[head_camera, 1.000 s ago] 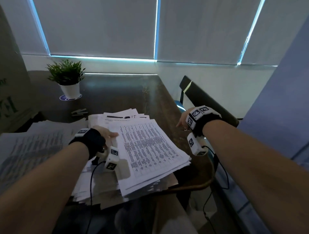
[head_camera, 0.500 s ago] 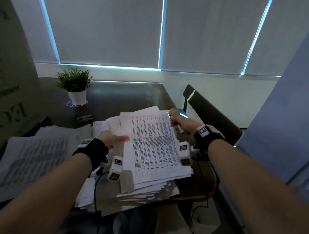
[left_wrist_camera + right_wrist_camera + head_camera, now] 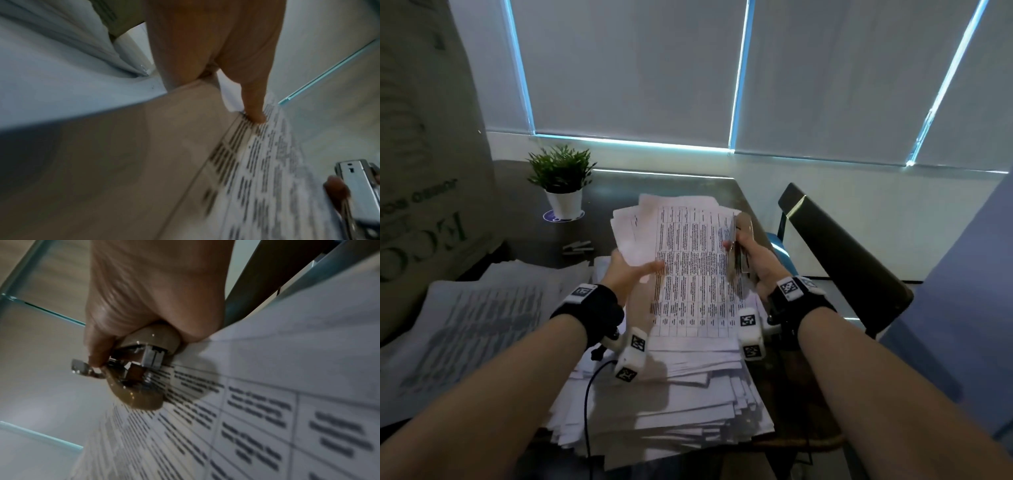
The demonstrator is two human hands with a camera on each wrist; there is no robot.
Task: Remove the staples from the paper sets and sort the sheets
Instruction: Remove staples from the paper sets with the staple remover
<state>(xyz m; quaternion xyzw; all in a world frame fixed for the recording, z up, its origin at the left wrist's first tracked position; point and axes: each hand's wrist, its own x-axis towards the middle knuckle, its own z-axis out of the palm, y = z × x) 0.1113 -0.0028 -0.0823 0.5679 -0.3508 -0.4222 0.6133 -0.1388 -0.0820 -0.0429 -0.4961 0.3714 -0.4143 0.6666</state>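
Note:
My left hand (image 3: 631, 270) holds a printed paper set (image 3: 688, 274) by its left edge, raised and tilted above the stack, thumb (image 3: 255, 113) on the top sheet. My right hand (image 3: 751, 257) grips a beige and metal stapler (image 3: 738, 246) against the set's right edge. In the right wrist view the stapler (image 3: 144, 374) points its metal end away from me, beside the printed table on the paper set (image 3: 267, 418). The left wrist view shows the stapler (image 3: 355, 186) at the lower right. No staple shows in any view.
A thick, uneven stack of sheets (image 3: 681, 404) lies on the dark table (image 3: 688, 185) under my hands. Another paper pile (image 3: 465, 329) lies to the left. A potted plant (image 3: 561, 178) and staple strips (image 3: 578, 246) sit behind it. A black chair (image 3: 842, 260) stands at the right.
My right hand came in from the table's right edge with the stapler to the set's right side. My left hand lifted the set off the stack and tilted it up.

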